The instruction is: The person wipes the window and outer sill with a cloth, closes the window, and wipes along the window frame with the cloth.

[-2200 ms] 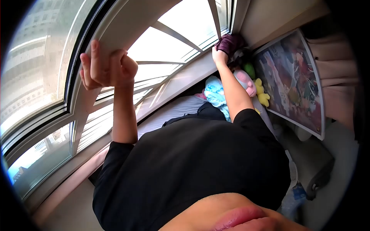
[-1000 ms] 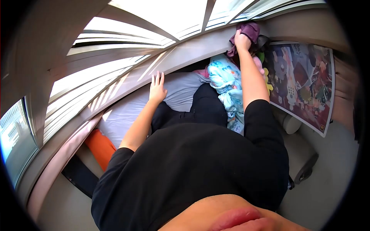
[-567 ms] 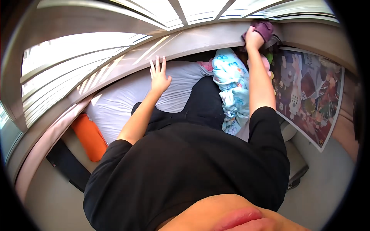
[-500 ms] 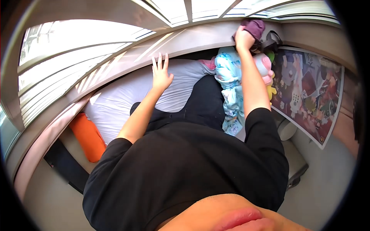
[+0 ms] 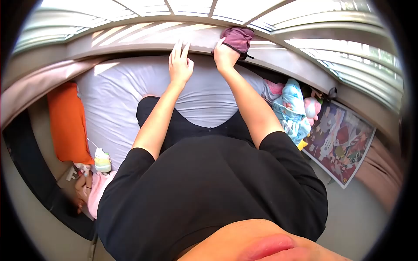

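My right hand is closed round a purple cloth bundle with dark trim and a short black cord end; it looks like a soft pouch. I hold it at the light window sill, over the far edge of the bed. To its left, my left hand is open and holds nothing, its fingers stretched toward the sill. Beneath both arms lies the grey bed sheet, wrinkled, with my legs in black trousers on it.
On the right are a bunched blue blanket, a pink plush toy and a printed poster. An orange cushion and a small plush toy lie left. Slatted windows run along the far side.
My right hand has carried the purple cloth bundle left along the sill, from beside the plush toys toward my left hand. The view has turned right; my left hand stays open near the sill.
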Demonstrator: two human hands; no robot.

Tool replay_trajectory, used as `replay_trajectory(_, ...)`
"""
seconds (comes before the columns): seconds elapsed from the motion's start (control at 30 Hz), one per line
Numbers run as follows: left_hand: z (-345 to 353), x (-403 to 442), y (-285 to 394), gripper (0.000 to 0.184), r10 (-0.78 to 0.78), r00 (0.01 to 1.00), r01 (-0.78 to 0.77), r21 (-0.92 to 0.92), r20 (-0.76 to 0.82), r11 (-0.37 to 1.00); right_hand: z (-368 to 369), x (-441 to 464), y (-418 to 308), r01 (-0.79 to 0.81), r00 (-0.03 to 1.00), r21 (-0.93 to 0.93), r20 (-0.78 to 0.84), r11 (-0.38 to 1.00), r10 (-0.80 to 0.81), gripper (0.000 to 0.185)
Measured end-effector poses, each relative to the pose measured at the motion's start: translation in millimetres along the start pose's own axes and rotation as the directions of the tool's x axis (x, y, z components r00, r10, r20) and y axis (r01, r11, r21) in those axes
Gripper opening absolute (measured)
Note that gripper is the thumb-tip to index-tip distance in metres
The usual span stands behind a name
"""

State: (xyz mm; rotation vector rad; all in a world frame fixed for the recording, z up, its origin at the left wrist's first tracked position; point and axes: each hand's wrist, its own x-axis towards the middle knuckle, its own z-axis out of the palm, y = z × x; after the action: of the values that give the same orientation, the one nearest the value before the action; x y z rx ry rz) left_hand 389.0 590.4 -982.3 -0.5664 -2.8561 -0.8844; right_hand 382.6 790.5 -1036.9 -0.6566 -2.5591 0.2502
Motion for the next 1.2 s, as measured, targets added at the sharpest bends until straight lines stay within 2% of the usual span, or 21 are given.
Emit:
replay_trajectory(0.03,-10,0,-23,0.07,-0.027,0.999,0.028,0.012,-0.047,1.0,-11,-4,-34,-0.079,0.985,0.192,0.166,0.978,0.047,0.047)
replay_trajectory(0.1,-27,1,-70,0.072,-0.1,0.991,0.103,0.035,-0.084,0.994,-4,-8,-85,0.045,0.866,0.237,0.475,0.971,-0.156,0.043)
replay_trajectory(0.13,-38,2,-94,0.073,-0.123,0.986,0.128,0.04,-0.111,0.991,-2,-10,-123,0.279,0.936,0.271,0.139,0.921,-0.324,0.038)
replay_trajectory(0.17,-52,5,-116,0.075,-0.142,0.98,0.15,0.049,-0.138,0.987,2,-7,-156,0.468,0.87,0.255,0.031,0.846,-0.491,0.032)
replay_trajectory(0.23,-79,6,-158,0.075,-0.216,0.962,0.225,0.039,-0.168,0.974,33,-14,-223,0.557,0.808,0.35,-0.016,0.754,-0.589,0.028)
replay_trajectory(0.3,-101,14,-207,0.075,-0.221,0.947,0.215,-0.054,-0.234,0.975,52,-13,-295,0.6,0.754,0.455,-0.049,0.658,-0.654,0.028)
replay_trajectory(0.37,-119,23,-250,0.072,-0.241,0.928,0.231,-0.069,-0.285,0.971,83,-19,-354,0.714,0.654,0.398,-0.083,0.577,-0.752,0.029)
replay_trajectory(0.4,-129,30,-271,0.071,-0.254,0.91,0.228,-0.118,-0.326,0.967,95,-21,-379,0.813,0.541,0.293,-0.061,0.503,-0.839,0.031)
replay_trajectory(0.43,-136,38,-293,0.07,-0.267,0.891,0.219,-0.166,-0.367,0.961,89,-14,-416,0.73,0.618,0.426,-0.074,0.535,-0.783,0.037)
replay_trajectory(0.5,-153,49,-332,0.067,-0.284,0.858,0.226,-0.183,-0.428,0.957,99,-5,-473,0.602,0.662,0.575,0.03,0.555,-0.749,0.04)
replay_trajectory(0.53,-162,53,-348,0.067,-0.293,0.851,0.251,-0.153,-0.435,0.956,105,-6,-492,0.605,0.651,0.58,0.033,0.545,-0.758,0.04)
replay_trajectory(0.6,-181,59,-376,0.066,-0.323,0.841,0.32,-0.083,-0.435,0.944,114,-7,-528,0.532,0.632,0.626,0.154,0.57,-0.76,0.04)
replay_trajectory(0.63,-189,62,-390,0.066,-0.336,0.831,0.334,-0.085,-0.443,0.939,120,-6,-546,0.538,0.619,0.632,0.153,0.557,-0.771,0.04)
replay_trajectory(0.7,-203,71,-415,0.066,-0.385,0.8,0.385,-0.098,-0.46,0.918,131,-3,-581,0.608,0.583,0.646,0.032,0.462,-0.812,0.033)
replay_trajectory(0.77,-228,83,-427,0.066,-0.405,0.768,0.398,-0.127,-0.495,0.909,136,-9,-610,0.565,0.611,0.674,0.046,0.476,-0.79,0.032)
replay_trajectory(0.83,-249,93,-440,0.066,-0.511,0.706,0.379,-0.347,-0.491,0.858,143,-8,-637,0.592,0.593,0.658,0.035,0.465,-0.805,0.031)
replay_trajectory(0.9,-264,97,-459,0.065,-0.49,0.694,0.395,-0.291,-0.527,0.871,154,-7,-663,0.604,0.579,0.686,-0.026,0.407,-0.815,0.031)
replay_trajectory(0.97,-272,98,-475,0.065,-0.506,0.656,0.411,-0.298,-0.56,0.862,158,-10,-683,0.577,0.563,0.655,0.114,0.488,-0.819,0.032)
replay_trajectory(1.03,-277,100,-488,0.066,-0.535,0.627,0.441,-0.309,-0.566,0.843,167,-10,-703,0.597,0.562,0.664,0.054,0.45,-0.825,0.032)
replay_trajectory(1.13,-284,99,-495,0.068,-0.619,0.655,0.524,-0.329,-0.435,0.786,172,-6,-725,0.595,0.54,0.676,0.062,0.434,-0.839,0.031)
replay_trajectory(1.2,-290,102,-489,0.07,-0.63,0.645,0.528,-0.343,-0.433,0.777,171,-2,-728,0.539,0.509,0.694,0.184,0.478,-0.841,0.04)
